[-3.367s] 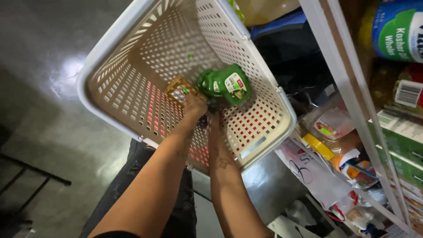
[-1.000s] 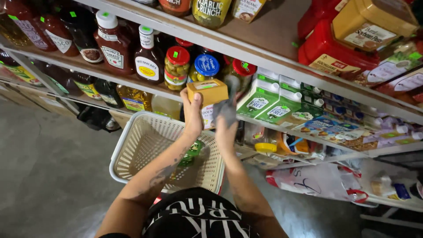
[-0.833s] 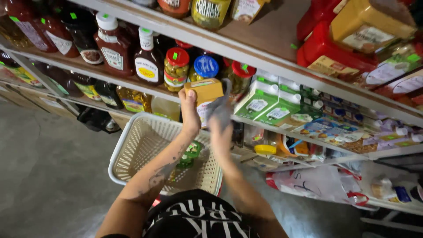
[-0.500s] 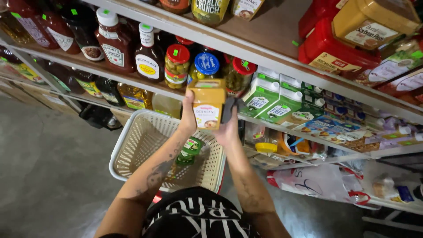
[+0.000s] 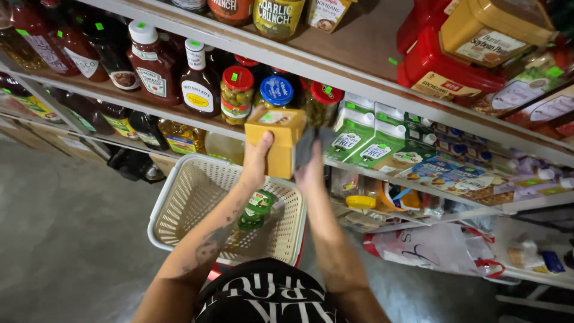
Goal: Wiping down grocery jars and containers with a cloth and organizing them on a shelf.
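Observation:
My left hand (image 5: 257, 161) grips the left side of a yellow-orange carton (image 5: 278, 140) and holds it up in front of the middle shelf. My right hand (image 5: 310, 164) is on the carton's right side, with something dark against the fingers; I cannot tell what it is. Below my arms a cream plastic basket (image 5: 179, 203) holds a green bottle (image 5: 256, 209). Behind the carton stand a jar of pickles with a red lid (image 5: 237, 96) and a jar with a blue lid (image 5: 276, 91).
The middle shelf (image 5: 179, 128) carries brown sauce bottles (image 5: 152, 72) at left and green-and-white cartons (image 5: 371, 140) at right. Red and yellow tubs (image 5: 460, 66) sit on the upper shelf. A white plastic bag (image 5: 430, 245) lies low at right. Grey concrete floor (image 5: 66, 227) spreads left.
The hands left the basket, where they had been among the green bottles, and lifted the yellow-orange carton to shelf height. In the last second it rose slightly and tipped top-forward towards the jars.

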